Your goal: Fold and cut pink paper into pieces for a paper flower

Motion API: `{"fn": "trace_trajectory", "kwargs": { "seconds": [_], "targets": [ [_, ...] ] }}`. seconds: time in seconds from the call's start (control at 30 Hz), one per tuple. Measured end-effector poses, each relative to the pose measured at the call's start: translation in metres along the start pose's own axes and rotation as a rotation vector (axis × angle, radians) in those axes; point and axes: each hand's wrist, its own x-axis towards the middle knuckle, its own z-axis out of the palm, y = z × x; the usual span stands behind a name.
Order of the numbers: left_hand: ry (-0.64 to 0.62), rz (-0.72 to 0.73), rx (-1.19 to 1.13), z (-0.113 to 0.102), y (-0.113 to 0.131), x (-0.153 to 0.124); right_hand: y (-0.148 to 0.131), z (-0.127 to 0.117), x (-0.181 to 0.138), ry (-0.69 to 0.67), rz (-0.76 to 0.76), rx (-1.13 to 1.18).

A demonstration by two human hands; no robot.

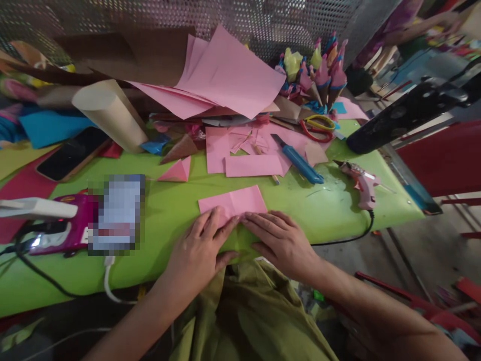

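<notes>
A small pink sheet of paper (240, 198) with a crease down its middle lies flat on the green table, close to its front edge. My left hand (201, 240) rests on the paper's lower left, fingers stretched out. On the lower right, my right hand (281, 238) presses with its fingers extended and flat. Both hands' fingertips nearly meet at the crease, and they cover the paper's near edge. Just beyond lie a pink paper strip (253, 165), a blue utility knife (302, 163) and a small folded pink piece (176, 170).
A pink glue gun (361, 185) with a black cord stands at right, near a dark bottle-like object (406, 115). Red-and-yellow scissors (318, 126), stacked pink sheets (233, 75) and paper cones (323, 70) line the back. Phones and a purple power strip (80, 220) occupy the left.
</notes>
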Motion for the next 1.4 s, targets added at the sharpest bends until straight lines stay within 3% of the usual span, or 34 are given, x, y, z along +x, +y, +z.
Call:
{"fn": "trace_trajectory", "kwargs": {
  "seconds": [0.13, 0.47, 0.67, 0.93, 1.13, 1.4],
  "targets": [
    [0.040, 0.038, -0.013, 0.001, -0.004, -0.005, 0.009, -0.003, -0.011, 0.037, 0.074, -0.062],
    [0.097, -0.027, 0.019, -0.006, -0.016, -0.039, 0.011, -0.003, -0.013, 0.022, 0.080, -0.056],
    [0.106, 0.007, 0.051, -0.005, -0.019, -0.040, 0.012, 0.000, -0.013, 0.021, 0.069, -0.072],
    [0.156, -0.005, -0.013, -0.007, -0.021, -0.040, 0.025, -0.006, -0.021, 0.193, 0.122, -0.052],
    [0.136, -0.078, -0.092, -0.013, -0.022, -0.005, 0.038, -0.020, -0.003, 0.267, 0.172, -0.007],
    [-0.048, -0.191, -0.071, -0.016, -0.025, 0.043, 0.049, -0.012, 0.036, 0.141, 0.213, 0.068]
  ]
}}
